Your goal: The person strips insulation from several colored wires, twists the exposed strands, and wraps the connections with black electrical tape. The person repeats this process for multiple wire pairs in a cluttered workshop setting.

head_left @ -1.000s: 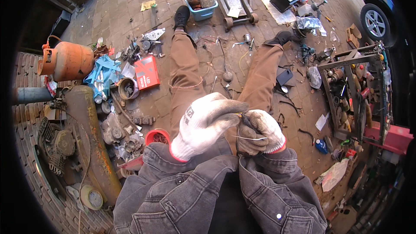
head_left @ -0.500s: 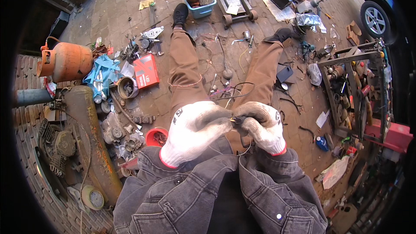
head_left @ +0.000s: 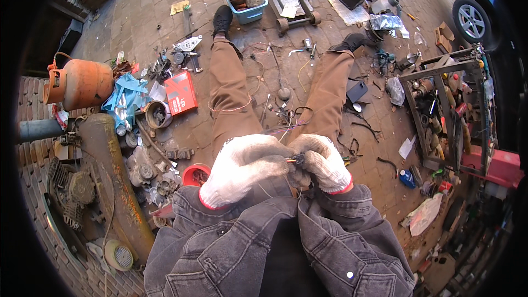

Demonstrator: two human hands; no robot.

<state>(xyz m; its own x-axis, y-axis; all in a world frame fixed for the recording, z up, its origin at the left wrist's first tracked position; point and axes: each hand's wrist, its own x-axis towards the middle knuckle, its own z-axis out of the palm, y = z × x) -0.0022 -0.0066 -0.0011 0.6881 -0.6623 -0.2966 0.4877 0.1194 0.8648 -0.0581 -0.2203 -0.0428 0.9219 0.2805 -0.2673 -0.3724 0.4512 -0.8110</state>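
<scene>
Both of my hands wear white knit gloves with red cuffs and meet above my lap. My left hand [head_left: 242, 166] is closed, with thumb and fingers pinching thin yellowish wires [head_left: 290, 160]. These wires run into a small black connector [head_left: 298, 160], which my right hand [head_left: 325, 166] grips between thumb and fingers. The fingers partly hide the connector, so its far end cannot be made out. A dark cable [head_left: 306, 114] loops beyond the hands, over the inside of my right leg. One pale thin wire [head_left: 265, 190] hangs below the left fingers.
Around my legs lie a red box [head_left: 181, 93], a red bowl [head_left: 193, 175], an orange gas cylinder [head_left: 88, 84] and a rusty tank [head_left: 113, 170]. Farther off are a blue basket [head_left: 250, 15] and a floor jack [head_left: 286, 0]. A metal frame [head_left: 440, 71] with tools stands right.
My right hand has shifted slightly left and turned, bringing the hands closer together. The dark loop below the right fingers has dropped from sight, and a yellow-handled tool shows beside that hand.
</scene>
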